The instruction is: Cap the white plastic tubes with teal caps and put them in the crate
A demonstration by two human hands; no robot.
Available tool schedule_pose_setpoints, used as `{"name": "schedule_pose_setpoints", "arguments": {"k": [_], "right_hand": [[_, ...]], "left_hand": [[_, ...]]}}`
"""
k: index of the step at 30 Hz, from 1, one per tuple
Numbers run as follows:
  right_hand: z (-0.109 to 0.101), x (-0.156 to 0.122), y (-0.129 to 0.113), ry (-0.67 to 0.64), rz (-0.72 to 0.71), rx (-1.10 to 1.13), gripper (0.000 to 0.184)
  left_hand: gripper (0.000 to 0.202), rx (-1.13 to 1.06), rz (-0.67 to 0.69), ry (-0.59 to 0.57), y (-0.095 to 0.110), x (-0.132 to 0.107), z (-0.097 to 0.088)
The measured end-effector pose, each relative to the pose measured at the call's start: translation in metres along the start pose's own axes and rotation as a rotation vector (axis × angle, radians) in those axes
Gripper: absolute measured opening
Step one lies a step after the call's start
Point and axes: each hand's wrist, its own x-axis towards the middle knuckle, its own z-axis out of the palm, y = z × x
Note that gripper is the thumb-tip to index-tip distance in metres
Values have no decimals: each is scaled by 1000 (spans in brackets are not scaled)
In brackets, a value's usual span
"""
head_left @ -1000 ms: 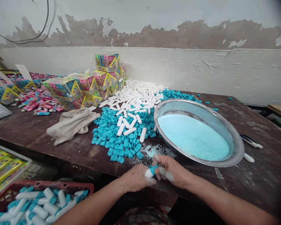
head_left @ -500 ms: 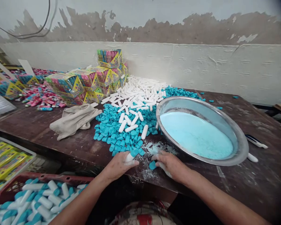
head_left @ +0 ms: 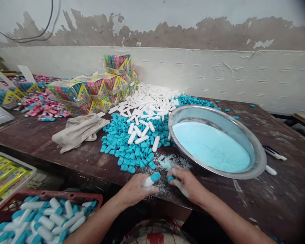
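Observation:
My left hand [head_left: 136,190] is closed on a white tube with a teal cap [head_left: 151,179], held at the near table edge. Beside it my right hand [head_left: 186,183] pinches a loose teal cap [head_left: 170,178] and also holds a white tube [head_left: 179,184] under its fingers. Both hands hover over spilled pale powder [head_left: 167,162] on the dark wooden table [head_left: 66,156]. Just beyond lie a heap of teal caps [head_left: 127,142] and a pile of white tubes [head_left: 149,101]. A wide metal basin [head_left: 254,145] of pale blue powder stands to the right.
A red crate [head_left: 48,200] of capped tubes sits at lower left, next to a tray of yellow packs [head_left: 5,173]. A beige cloth [head_left: 78,130] lies on the table. Stacked colourful boxes [head_left: 91,89] and pink tubes [head_left: 43,108] fill the back left. A pen [head_left: 274,153] lies right of the basin.
The hands parted after pressing a cap on a tube. My left hand keeps the capped tube and has drifted slightly right; my right hand picked a loose teal cap off the table.

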Motion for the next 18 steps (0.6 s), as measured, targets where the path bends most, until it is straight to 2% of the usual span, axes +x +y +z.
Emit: {"name": "schedule_pose_setpoints", "arguments": {"k": [1,2,5,9,16,18], "right_hand": [[-1,-2,-3,30,40,96,4],[-3,-4,-7,49,84,190,6],[-5,-8,-23,82,179,470,22],[-3,-9,-33,41,179,438,26],[-8,-5,-33,-81,158,444,28],[-8,-4,-34,-103,171,448,27]], "left_hand": [[35,5,2,-24,2,0,2],[36,11,5,-46,4,0,4],[38,36,-3,-82,10,1,10],[39,50,-23,-104,16,3,13],[38,43,-45,-221,18,8,12],[38,-26,-97,-252,19,10,15]]}}
